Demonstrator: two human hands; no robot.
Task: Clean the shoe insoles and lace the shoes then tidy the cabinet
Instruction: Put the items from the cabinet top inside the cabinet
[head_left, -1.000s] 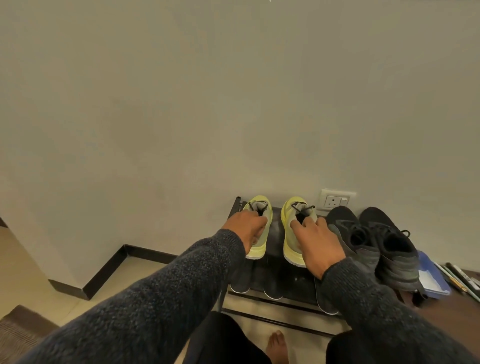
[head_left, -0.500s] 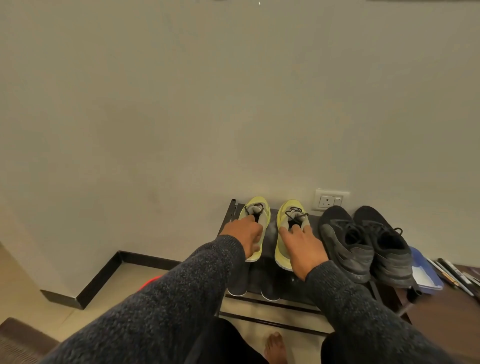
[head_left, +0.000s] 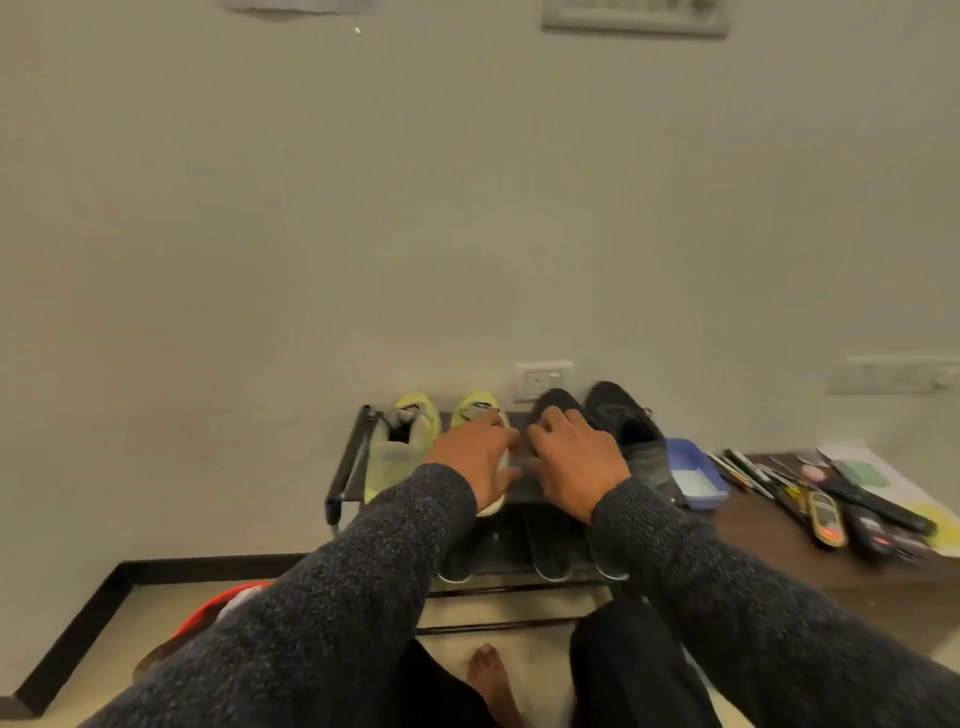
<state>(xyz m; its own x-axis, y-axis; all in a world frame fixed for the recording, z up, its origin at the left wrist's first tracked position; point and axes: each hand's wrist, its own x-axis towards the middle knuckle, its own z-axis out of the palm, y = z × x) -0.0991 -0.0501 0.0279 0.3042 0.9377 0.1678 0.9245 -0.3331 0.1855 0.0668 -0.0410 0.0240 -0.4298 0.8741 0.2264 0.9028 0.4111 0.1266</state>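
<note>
Against the plain wall, black shoe rack carries yellow pair and black pair. Left hand lies over the inner yellow shoe, right hand over the inner black shoe; fingers loosely spread, grasp unclear. Blue tray, pens on the brown table.
</note>
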